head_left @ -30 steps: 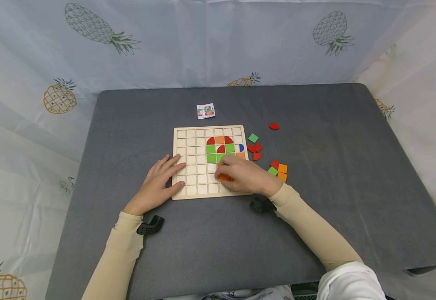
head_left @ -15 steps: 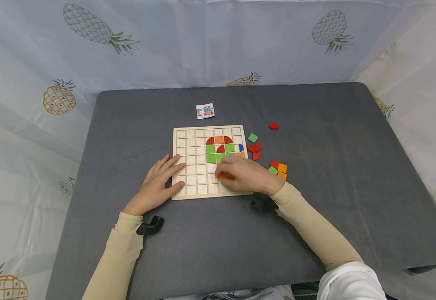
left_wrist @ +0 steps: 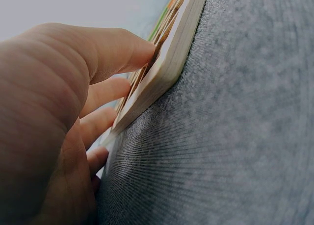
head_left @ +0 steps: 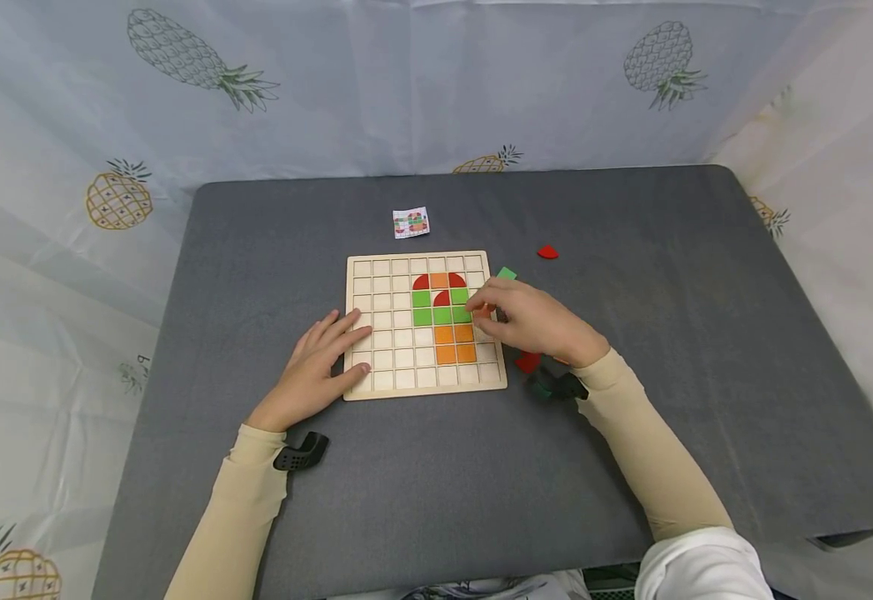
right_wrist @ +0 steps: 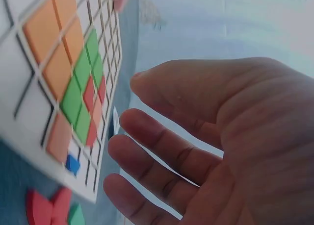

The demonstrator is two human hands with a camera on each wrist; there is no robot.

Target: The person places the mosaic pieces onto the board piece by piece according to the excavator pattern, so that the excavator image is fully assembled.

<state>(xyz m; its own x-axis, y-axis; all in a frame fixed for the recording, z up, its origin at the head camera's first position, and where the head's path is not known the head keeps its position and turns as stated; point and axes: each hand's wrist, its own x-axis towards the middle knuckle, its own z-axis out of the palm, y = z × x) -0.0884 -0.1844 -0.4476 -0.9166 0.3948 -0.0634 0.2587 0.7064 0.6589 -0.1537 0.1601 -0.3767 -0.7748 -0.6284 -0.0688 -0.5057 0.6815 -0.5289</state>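
We've got the grid board [head_left: 393, 358] flat on the bench [head_left: 669, 317]. Left hand [head_left: 312, 371] rests on its left edge, fingers spread apart. Right hand [head_left: 530, 317] is over the right edge, thumb and fingers apart; orange tile [right_wrist: 59, 138] and blue piece [right_wrist: 72, 164] sit in cells beneath. Orange four-tile block [head_left: 446, 355] lies just nearer us, left of those fingers.
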